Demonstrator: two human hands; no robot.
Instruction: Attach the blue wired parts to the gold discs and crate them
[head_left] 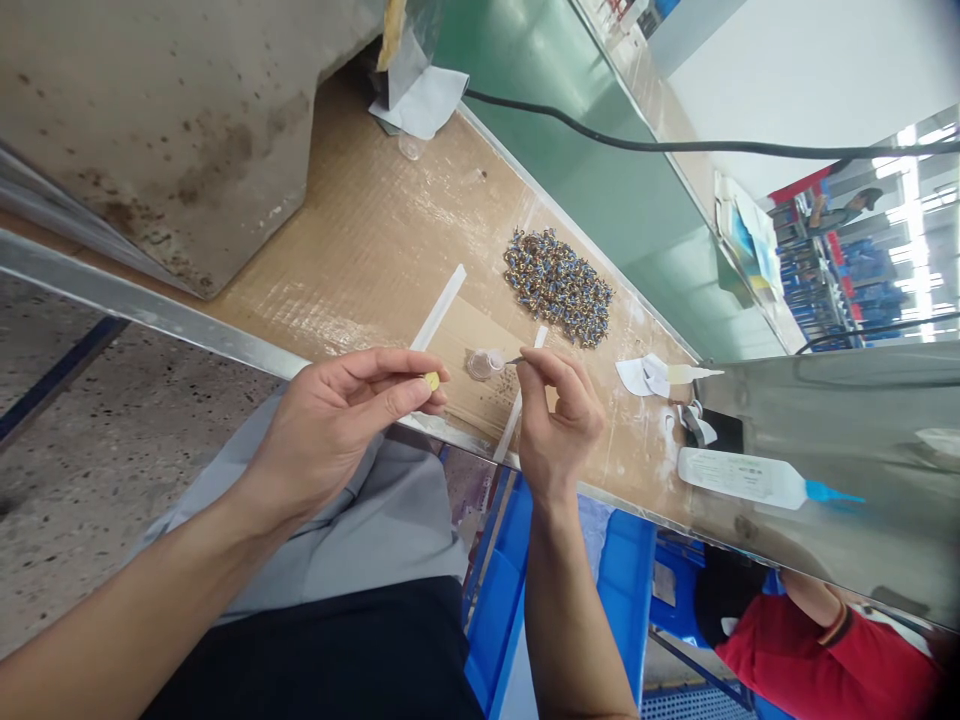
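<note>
My left hand (337,415) pinches a small yellow piece (431,381) between thumb and fingertips, just above the near edge of the cardboard-covered bench (360,240). My right hand (559,415), at 3 o'clock from it, grips a thin pointed tool (515,360), tip beside a small clear cup (484,363). A heap of small parts (559,287) lies at 1 o'clock; a squeeze bottle (750,478) at 4 o'clock.

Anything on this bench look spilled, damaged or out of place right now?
Mostly in order. The small metal parts lie in a loose heap straight on the cardboard mat, not in a container. The glue bottle lies on its side by the bench edge. White smears mark the mat beside it.
</note>
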